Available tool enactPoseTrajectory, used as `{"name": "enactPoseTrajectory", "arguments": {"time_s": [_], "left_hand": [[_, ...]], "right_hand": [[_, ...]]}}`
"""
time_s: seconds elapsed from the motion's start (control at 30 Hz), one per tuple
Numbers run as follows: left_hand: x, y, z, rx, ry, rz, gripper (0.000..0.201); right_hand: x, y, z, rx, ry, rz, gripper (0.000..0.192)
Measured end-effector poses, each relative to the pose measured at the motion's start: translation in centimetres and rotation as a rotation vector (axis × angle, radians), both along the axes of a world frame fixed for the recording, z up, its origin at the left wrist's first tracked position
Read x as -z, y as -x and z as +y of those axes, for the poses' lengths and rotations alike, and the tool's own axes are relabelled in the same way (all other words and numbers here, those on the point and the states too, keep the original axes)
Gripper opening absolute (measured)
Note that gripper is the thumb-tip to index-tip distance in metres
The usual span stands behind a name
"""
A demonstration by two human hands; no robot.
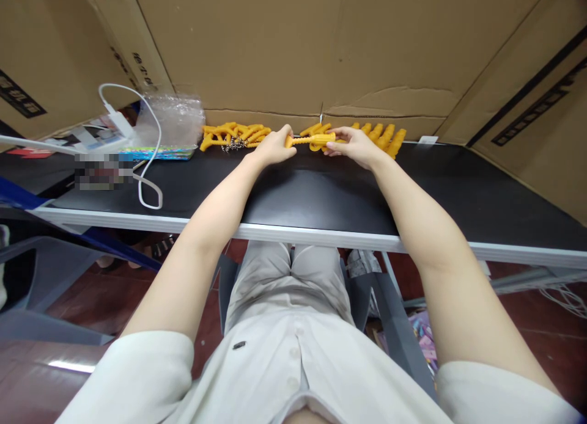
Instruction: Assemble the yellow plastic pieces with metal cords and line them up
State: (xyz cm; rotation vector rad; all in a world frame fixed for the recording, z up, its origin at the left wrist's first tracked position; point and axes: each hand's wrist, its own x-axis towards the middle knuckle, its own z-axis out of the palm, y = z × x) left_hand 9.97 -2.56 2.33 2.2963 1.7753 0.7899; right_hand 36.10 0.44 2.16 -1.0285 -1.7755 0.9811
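Observation:
Between my two hands is a yellow plastic piece (323, 140) with a thin ribbed rod at its left and a wider body at its right. My left hand (276, 145) is closed on the rod end. The fingers of my right hand (352, 145) pinch the wider body. Left of my left hand lies a pile of yellow branched pieces (238, 132), with small metal chains (233, 145) at its front. Beyond and beside my right hand lie several yellow ribbed pieces (389, 138) in a row, partly hidden by that hand. Two or so yellow pieces (316, 129) lie behind the held one.
A cardboard wall (293, 51) closes off the back of the black tabletop (316, 198). At the left are a clear plastic bag (172, 118), a colourful packet (178, 153) and a white cable (158, 131). A small white item (428, 140) sits at the back right.

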Motion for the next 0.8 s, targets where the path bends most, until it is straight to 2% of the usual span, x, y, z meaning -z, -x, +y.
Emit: {"name": "enactPoseTrajectory", "arguments": {"time_s": [0.07,0.2,0.43,0.57,0.63,0.67,0.8], "left_hand": [[0.3,0.4,0.5,0.024,-0.027,-0.025,0.045],[1.0,0.8,1.2,0.092,-0.078,-0.059,0.042],[0.9,0.3,1.1,0.104,-0.109,-0.123,0.038],[0.9,0.3,1.2,0.094,-0.118,-0.166,0.036],[0.9,0.3,1.2,0.085,-0.113,-0.164,0.035],[0.9,0.3,1.2,0.078,-0.107,-0.157,0.035],[0.8,0.1,0.9,0.029,-0.080,-0.125,0.035]], "right_hand": [[-0.4,-0.1,-0.6,-0.021,0.023,0.026,0.040],[-1.1,0.0,-1.3,-0.003,0.096,-0.002,0.025],[-1.0,0.3,-0.8,0.121,0.192,-0.138,0.071],[-1.4,0.5,-1.1,0.090,0.277,-0.156,0.082],[-1.9,0.7,-1.9,0.037,0.351,-0.135,0.072],[-2.0,0.7,-2.3,0.011,0.379,-0.112,0.062],[-2.1,0.8,-3.1,-0.027,0.375,0.022,0.007]]}}
